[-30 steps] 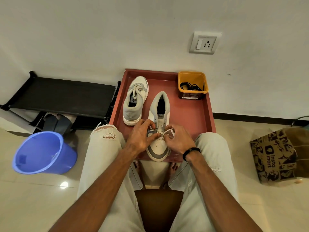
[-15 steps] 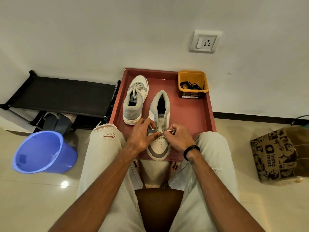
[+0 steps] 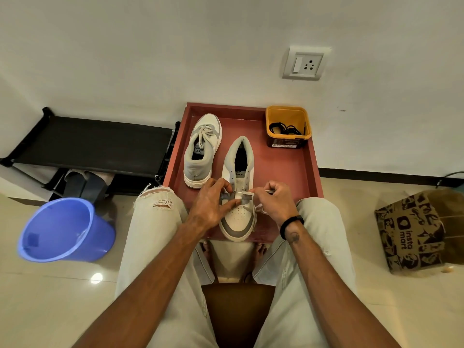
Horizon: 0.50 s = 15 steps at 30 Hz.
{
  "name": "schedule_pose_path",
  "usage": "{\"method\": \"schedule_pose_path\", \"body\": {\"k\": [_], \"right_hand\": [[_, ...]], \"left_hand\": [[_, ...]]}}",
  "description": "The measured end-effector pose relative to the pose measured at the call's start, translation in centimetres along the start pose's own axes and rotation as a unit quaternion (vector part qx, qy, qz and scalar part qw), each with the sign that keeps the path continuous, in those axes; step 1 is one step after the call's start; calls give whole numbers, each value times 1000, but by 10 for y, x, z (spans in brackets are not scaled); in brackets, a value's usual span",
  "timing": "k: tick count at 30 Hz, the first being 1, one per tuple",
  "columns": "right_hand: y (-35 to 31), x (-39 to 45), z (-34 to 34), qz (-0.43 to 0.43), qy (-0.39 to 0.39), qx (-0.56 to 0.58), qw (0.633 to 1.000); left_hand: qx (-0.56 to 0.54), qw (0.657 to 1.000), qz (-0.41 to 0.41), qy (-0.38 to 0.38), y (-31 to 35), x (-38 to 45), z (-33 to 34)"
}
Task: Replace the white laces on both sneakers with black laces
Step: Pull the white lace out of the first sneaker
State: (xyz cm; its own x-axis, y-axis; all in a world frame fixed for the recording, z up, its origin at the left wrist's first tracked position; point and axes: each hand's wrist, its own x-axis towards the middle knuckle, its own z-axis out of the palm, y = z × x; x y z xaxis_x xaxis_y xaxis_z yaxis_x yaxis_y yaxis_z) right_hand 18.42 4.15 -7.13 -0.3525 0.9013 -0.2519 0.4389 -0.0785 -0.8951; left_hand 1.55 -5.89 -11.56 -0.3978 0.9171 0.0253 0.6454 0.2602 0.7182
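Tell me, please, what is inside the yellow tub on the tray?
A tangle of black laces lies in the yellow tub; its near wall hides the bottom, so anything beneath them cannot be seen.

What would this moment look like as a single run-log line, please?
stage: unlacing near sneaker | left hand: steadies sneaker | right hand: pinches white lace | far sneaker: laced | black laces: in yellow tub

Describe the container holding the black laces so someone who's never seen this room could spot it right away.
Start at the red rectangular tray on the floor against the white wall. In its far right corner, below the wall socket, stands a small square yellow plastic tub with a dark label band, a tangle of black laces inside. It is the only container on the tray; its neighbours are two grey-and-white sneakers.
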Motion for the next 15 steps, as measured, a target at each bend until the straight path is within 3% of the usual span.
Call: {"method": "schedule_pose_path", "body": {"k": [8, 11, 15], "right_hand": [[-4, 0, -3, 56, 7, 113, 992], [-6, -2, -2, 67, -6, 149, 986], [-7, -4, 2, 69, -18, 145, 987]], "left_hand": [[-13, 998, 62, 27, 21, -3, -3], [89, 994, 68, -1, 30, -12, -4], [221, 971, 81, 31, 31, -21, 9]]}}
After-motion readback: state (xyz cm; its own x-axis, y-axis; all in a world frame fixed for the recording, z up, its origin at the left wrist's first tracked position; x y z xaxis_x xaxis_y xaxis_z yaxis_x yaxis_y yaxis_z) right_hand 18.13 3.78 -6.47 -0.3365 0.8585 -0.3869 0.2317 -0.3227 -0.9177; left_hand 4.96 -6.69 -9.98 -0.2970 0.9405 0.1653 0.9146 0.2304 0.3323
